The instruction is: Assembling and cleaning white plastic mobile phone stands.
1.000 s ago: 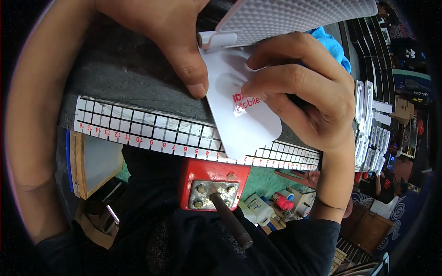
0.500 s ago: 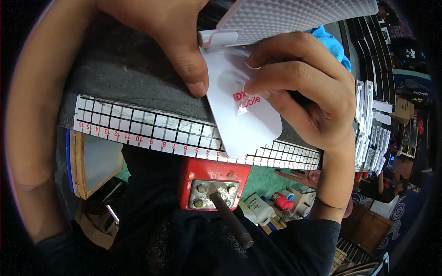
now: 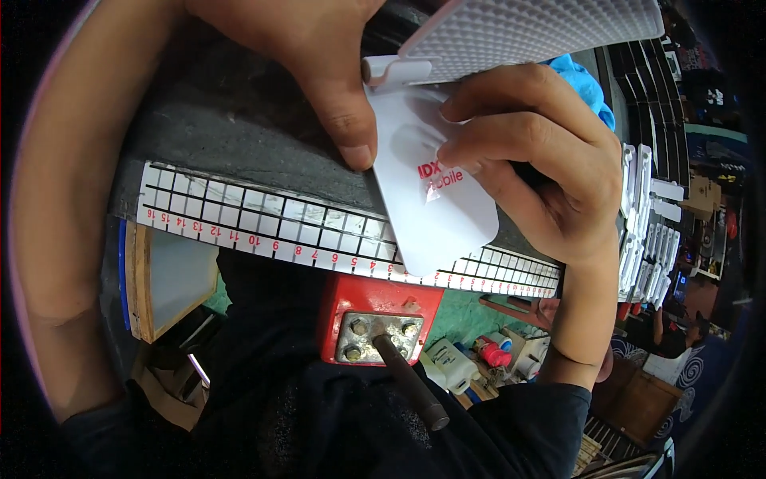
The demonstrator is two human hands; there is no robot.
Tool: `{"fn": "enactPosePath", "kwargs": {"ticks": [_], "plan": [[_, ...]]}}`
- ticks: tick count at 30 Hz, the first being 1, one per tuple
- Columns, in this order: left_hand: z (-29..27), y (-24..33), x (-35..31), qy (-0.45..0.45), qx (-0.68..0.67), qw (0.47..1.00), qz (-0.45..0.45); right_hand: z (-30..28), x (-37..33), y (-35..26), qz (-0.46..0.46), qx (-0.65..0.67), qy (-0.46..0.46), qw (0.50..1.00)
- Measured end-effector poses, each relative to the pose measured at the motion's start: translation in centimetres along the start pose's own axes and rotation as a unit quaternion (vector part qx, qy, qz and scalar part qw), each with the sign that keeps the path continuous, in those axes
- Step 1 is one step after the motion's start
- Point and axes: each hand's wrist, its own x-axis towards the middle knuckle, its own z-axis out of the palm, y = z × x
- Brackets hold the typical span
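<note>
A white plastic piece with two hinged leaves lies in front of me on the dark bench (image 3: 263,136). Its smooth leaf (image 3: 439,235), with rounded corners and red print, points toward me over the bench's near edge. The dimpled leaf (image 3: 542,36) stands raised at the far side. Along the smooth leaf's left edge presses the thumb of my left hand (image 3: 319,64); its other fingers are hidden. Over the red print, my right hand (image 3: 550,160) has its fingertips pinched together. A small shiny patch shows just below them, and what they pinch is too small to make out.
A white ruled scale strip (image 3: 263,227) runs along the near bench edge. Below it juts a red metal block (image 3: 339,307) with a bolted plate and rod. Blue cloth (image 3: 586,84) lies behind my right hand. Several white plastic parts (image 3: 650,239) are stacked at right.
The whole bench scene has shifted slightly right in view. Both hands keep about the same pose on the white plastic piece.
</note>
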Motion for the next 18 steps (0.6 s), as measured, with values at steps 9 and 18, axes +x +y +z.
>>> {"fn": "enactPosePath", "kwargs": {"ticks": [9, 18], "plan": [[-0.1, -1.8, 0.1, 0.001, -0.037, 0.993, 0.114, 0.1, -0.2, -0.4, 0.013, -0.014, 0.015, 1.0], [-0.8, -1.1, 0.3, -0.157, 0.065, 0.983, -0.063, 0.7, 0.8, -1.1, 0.033, 0.019, 0.064, 0.997]]}}
